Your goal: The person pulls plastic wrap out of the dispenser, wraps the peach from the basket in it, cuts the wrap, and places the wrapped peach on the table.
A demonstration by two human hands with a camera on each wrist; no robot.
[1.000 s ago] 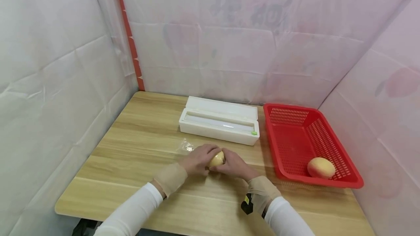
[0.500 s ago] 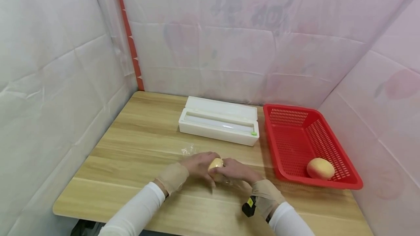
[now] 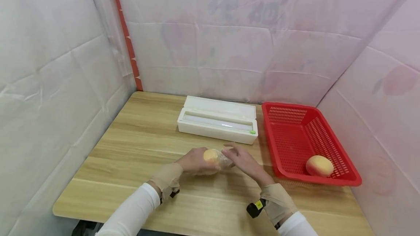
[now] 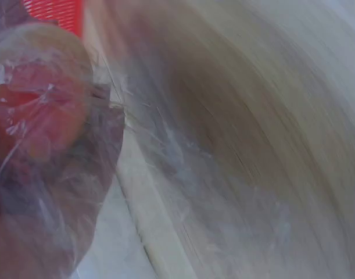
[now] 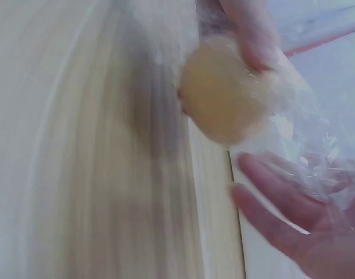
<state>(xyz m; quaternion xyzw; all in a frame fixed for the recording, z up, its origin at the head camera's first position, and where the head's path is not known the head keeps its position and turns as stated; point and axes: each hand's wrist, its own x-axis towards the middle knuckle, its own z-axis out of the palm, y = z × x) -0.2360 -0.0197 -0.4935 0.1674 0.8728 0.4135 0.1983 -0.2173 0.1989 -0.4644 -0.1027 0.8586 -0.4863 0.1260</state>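
A yellow peach with a red blush [image 3: 210, 155] is held up over the table in my left hand [image 3: 193, 162]. Clear plastic film [image 3: 224, 159] covers it and trails off toward the right. My right hand [image 3: 244, 161] is beside it, fingers extended and apart, touching the loose film. In the right wrist view the peach [image 5: 221, 93] sits between the two hands, and crinkled film [image 5: 322, 145] lies against the right palm. The left wrist view shows the peach's red side [image 4: 38, 96] under film; motion blurs part of it.
A white film box [image 3: 217, 134] with its lid raised and a roll inside stands behind the hands. To the right is a red plastic basket [image 3: 272, 145] holding another peach [image 3: 319, 165]. White sheeting walls [image 3: 197, 46] rise around the wooden table [image 3: 131, 148].
Both hands were around the peach; now the left holds it alone, and the right has drawn away to the right with fingers spread. The film's loose end now shows on the right.
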